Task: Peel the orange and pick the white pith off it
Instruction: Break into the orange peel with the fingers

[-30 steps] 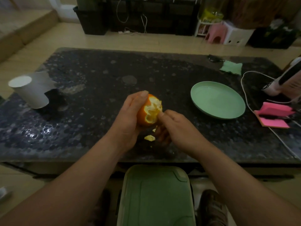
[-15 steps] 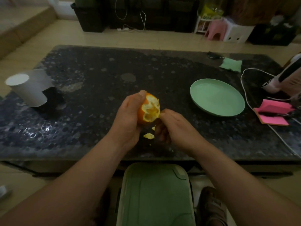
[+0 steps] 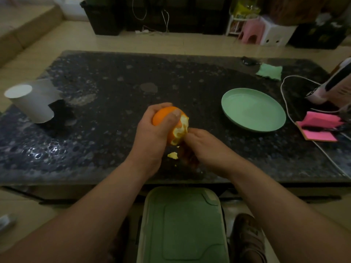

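The left thumb (image 3: 173, 116) lies across the near face of the orange (image 3: 161, 115), and the other left fingers curl over its far side, so the left hand (image 3: 152, 133) grasps the fruit whole. The orange is held just above the table (image 3: 114, 82), near its front edge and about midway along it. Its right side is stripped, showing pale pith, while the left side still wears orange skin.

The right fingers (image 3: 188, 132) are curled, and their tips nip the orange at the ragged lower rim of its peel. The right hand (image 3: 205, 147) sits lower than the left, knuckles up. Both bare forearms reach in from the bottom corners and converge on the fruit.

We see a peel scrap (image 3: 172, 155) on the table just below the orange, between the wrists. A green plate (image 3: 253, 110) lies to the right, well apart from the hands. Beyond it lie a white cable (image 3: 284, 103) and pink notes (image 3: 319, 128). A white cup (image 3: 30, 102) lies tipped over at the far left. A green stool (image 3: 182, 224) stands below the table's front edge.
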Motion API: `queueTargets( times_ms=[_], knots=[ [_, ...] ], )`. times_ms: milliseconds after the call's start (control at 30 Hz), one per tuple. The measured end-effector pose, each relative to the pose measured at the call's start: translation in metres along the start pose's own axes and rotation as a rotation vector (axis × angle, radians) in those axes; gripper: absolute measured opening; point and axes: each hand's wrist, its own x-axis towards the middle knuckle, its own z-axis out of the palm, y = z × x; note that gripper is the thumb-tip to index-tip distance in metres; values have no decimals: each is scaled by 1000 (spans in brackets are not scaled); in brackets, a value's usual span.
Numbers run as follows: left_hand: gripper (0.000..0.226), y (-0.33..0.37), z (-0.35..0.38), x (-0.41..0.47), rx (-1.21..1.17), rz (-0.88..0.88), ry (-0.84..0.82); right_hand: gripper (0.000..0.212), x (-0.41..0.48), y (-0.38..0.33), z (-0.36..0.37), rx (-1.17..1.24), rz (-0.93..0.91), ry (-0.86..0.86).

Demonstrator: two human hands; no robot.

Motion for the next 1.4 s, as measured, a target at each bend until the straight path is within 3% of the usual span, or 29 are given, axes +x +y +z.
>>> queueTargets(
  times_ms=[133, 300, 467, 600, 800, 967, 1067, 1167, 1233, 1333, 1400],
  knots=[
    [45, -1, 1, -2, 22, 29, 0, 31, 2, 2, 4, 31, -17, 71],
    [44, 1, 4, 3, -169, -80, 66, 34, 1, 1, 3, 22, 9, 72],
    [49, -1, 0, 3, -50, -39, 20, 37, 3, 1, 2, 3, 12, 56],
    [48, -2, 3, 3, -128, -44, 18, 36, 3, 4, 7, 37, -40, 134],
    [74, 4, 1, 8, -446, -283, 1, 25, 1, 0, 16, 226, -76, 183],
    [58, 11, -11, 12, -340, -383, -39, 26, 1, -4, 3, 51, -130, 239],
    [57, 16, -16, 10, -341, -440, -59, 26, -7, -13, -7, -24, -182, 152],
    [65, 12, -17, 8, -485, -476, -48, 24, -9, -17, 2, 224, -163, 91],
    [76, 11, -15, 7, -584, -476, -48, 23, -3, -16, 9, 531, -124, 36],
    [70, 13, -15, 10, -763, -473, 75, 25, 5, -15, 4, 1003, -63, 13],
    [73, 15, -18, 13, -841, -455, 177, 26, 5, -12, -7, 979, -42, 79]
  ],
)
